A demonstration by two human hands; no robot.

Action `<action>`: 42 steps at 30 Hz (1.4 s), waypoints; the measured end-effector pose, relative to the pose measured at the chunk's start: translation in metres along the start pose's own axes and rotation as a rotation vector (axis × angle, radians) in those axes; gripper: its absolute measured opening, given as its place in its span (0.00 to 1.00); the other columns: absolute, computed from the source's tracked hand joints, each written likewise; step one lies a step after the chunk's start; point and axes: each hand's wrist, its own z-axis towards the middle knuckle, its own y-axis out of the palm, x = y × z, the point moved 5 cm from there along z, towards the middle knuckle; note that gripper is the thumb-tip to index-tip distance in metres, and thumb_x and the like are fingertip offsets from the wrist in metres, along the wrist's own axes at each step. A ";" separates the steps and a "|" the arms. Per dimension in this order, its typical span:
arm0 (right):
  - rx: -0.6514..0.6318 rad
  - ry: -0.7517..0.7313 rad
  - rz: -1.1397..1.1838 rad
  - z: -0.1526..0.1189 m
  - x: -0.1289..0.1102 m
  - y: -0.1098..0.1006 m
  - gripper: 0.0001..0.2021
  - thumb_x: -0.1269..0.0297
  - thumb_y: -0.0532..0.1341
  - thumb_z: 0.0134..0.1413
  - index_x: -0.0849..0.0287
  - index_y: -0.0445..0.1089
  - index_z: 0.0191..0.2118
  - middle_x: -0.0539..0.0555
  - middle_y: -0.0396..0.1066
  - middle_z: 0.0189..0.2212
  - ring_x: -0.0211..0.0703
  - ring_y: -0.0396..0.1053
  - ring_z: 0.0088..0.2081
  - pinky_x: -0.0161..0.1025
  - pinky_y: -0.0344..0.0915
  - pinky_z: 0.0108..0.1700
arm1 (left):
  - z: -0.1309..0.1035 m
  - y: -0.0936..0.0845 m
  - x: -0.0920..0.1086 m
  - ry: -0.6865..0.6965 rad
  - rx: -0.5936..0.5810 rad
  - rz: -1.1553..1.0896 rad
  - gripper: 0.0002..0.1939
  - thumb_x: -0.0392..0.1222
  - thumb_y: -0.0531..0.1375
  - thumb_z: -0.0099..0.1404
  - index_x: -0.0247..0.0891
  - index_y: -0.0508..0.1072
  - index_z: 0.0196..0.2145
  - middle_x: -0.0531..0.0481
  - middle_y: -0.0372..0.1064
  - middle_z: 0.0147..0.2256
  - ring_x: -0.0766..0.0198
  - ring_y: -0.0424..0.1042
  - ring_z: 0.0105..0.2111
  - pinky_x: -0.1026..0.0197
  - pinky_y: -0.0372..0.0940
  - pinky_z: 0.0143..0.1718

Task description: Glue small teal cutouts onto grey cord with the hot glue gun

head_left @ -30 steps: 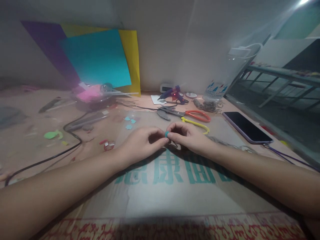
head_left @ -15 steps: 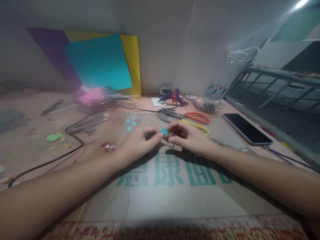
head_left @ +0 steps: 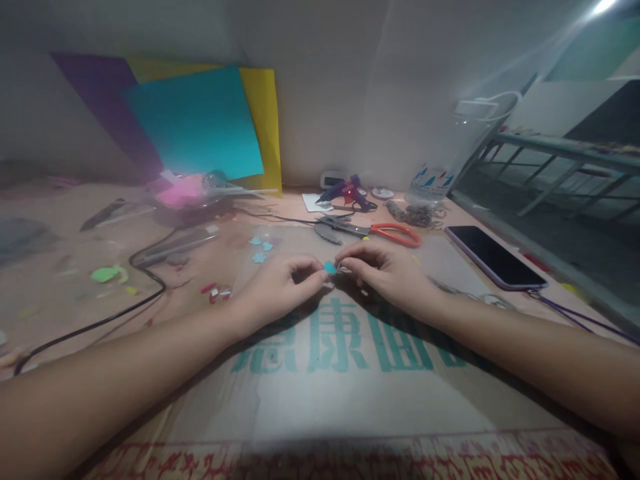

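Observation:
Small teal cut paper piece (head_left: pixel 330 267) sits between my two hands, just above the cardboard sheet. My left hand (head_left: pixel 290 285) is closed, its thumb and forefinger pinching the piece from the left. Fingertips of my right hand (head_left: pixel 383 272) are pinched together at the piece's right side, where something thin and pale shows, too small to name. Behind my left hand lie several loose teal cutouts, one a flower shape (head_left: pixel 259 257). Beyond my right hand are scissors with an orange handle (head_left: pixel 397 235) and a grey-jawed tool (head_left: pixel 327 232).
A purple glue gun (head_left: pixel 347 192) with a red light stands near the wall. A phone (head_left: pixel 493 257) lies at right, beside a clear plastic jar (head_left: pixel 435 160). Coloured sheets (head_left: pixel 200 127) lean against the wall. A black cable (head_left: pixel 143 297) curves across the left side.
My right hand has shifted slightly and its fingers now reach further over the teal piece's right side, covering the yellow handle behind. My left hand stays almost in place.

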 end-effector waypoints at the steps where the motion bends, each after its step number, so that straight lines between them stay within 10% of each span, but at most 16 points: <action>1: -0.002 -0.009 -0.002 0.000 -0.001 0.001 0.09 0.63 0.59 0.55 0.61 0.73 0.36 0.49 0.71 0.24 0.33 0.65 0.22 0.31 0.60 0.23 | 0.000 0.000 0.000 -0.003 -0.009 0.001 0.15 0.45 0.52 0.65 0.37 0.73 0.27 0.53 0.72 0.27 0.64 0.69 0.30 0.65 0.60 0.31; 16: 0.038 -0.253 -0.103 -0.005 -0.014 0.002 0.04 0.70 0.60 0.55 0.60 0.72 0.35 0.51 0.75 0.32 0.35 0.71 0.34 0.32 0.66 0.38 | -0.001 0.007 0.001 0.024 -0.099 -0.056 0.15 0.45 0.52 0.65 0.36 0.73 0.28 0.53 0.70 0.26 0.65 0.68 0.28 0.64 0.61 0.32; 26: 0.016 0.023 0.145 0.004 0.008 0.001 0.15 0.55 0.52 0.61 0.61 0.69 0.34 0.50 0.68 0.26 0.35 0.66 0.26 0.32 0.60 0.26 | 0.001 0.002 -0.010 -0.145 0.004 -0.237 0.17 0.51 0.54 0.64 0.36 0.73 0.29 0.49 0.74 0.28 0.63 0.70 0.28 0.63 0.63 0.29; 42: -0.117 0.187 0.187 0.001 0.009 0.009 0.13 0.57 0.62 0.51 0.63 0.74 0.36 0.52 0.72 0.25 0.34 0.65 0.23 0.31 0.59 0.21 | 0.000 -0.003 0.007 0.041 0.032 -0.016 0.15 0.45 0.51 0.66 0.37 0.69 0.25 0.55 0.66 0.24 0.67 0.65 0.28 0.66 0.58 0.30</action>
